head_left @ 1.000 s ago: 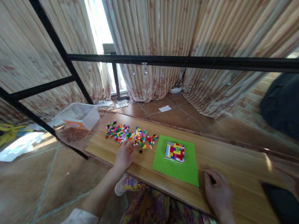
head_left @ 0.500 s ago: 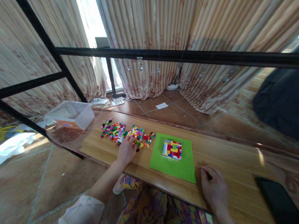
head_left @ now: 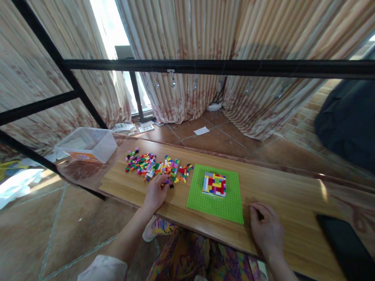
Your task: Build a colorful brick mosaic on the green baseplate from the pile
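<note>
A pile of small coloured bricks [head_left: 155, 165] lies on the wooden table [head_left: 286, 194]. My left hand [head_left: 156, 192] rests at the pile's near edge, its fingertips pinched on a small dark purple brick [head_left: 165, 182]. A loose black brick [head_left: 171, 186] lies just right of those fingers. To the right sits a green baseplate [head_left: 217, 196] bearing a flat square of mixed-colour bricks [head_left: 215, 184]. My right hand [head_left: 266, 229] lies curled on the table beside the plate's near right corner. Whether it holds anything is hidden.
A clear plastic box [head_left: 87, 144] stands at the table's far left. A black flat object [head_left: 349, 254] lies at the near right. A black metal frame bar [head_left: 231, 66] crosses above the table. Curtains hang behind, and a dark bulky shape [head_left: 358, 122] sits at the right.
My left hand reached into the pile's near edge, then drew back a little with a small brick at its fingertips. The right hand stayed beside the plate.
</note>
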`<control>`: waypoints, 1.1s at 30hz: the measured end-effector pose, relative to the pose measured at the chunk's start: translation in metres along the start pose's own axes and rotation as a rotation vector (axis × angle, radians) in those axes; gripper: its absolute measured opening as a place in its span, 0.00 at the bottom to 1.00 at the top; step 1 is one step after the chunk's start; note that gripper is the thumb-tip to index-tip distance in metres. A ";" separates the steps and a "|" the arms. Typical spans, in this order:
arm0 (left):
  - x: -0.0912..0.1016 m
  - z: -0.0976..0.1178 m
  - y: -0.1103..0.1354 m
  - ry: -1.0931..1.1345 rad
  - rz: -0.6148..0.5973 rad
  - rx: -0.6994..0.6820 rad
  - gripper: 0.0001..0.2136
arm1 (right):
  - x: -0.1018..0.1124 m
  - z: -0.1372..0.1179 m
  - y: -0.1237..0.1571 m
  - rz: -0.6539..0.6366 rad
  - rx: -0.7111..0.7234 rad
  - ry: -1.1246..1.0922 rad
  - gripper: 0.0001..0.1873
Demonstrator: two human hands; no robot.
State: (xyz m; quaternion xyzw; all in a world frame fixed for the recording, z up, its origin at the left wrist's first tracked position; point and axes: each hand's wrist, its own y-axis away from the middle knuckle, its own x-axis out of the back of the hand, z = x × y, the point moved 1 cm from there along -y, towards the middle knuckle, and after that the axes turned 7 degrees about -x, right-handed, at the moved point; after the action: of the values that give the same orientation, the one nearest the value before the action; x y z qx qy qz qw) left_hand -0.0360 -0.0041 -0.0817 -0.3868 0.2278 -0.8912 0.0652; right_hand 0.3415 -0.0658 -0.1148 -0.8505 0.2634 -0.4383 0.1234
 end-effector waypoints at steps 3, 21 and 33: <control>0.001 0.003 0.000 -0.002 -0.002 0.017 0.13 | 0.000 0.000 0.000 0.003 0.005 0.002 0.16; -0.016 0.088 0.004 0.310 -0.067 -0.034 0.05 | 0.002 -0.011 -0.001 0.002 -0.050 -0.042 0.15; -0.059 0.126 -0.016 0.163 -0.095 -0.197 0.05 | 0.002 -0.011 -0.001 -0.014 -0.065 -0.047 0.16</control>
State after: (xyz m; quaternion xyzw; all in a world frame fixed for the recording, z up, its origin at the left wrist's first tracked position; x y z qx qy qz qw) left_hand 0.0964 -0.0178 -0.0383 -0.3279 0.3000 -0.8952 -0.0343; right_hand 0.3340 -0.0654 -0.1071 -0.8659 0.2684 -0.4103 0.0987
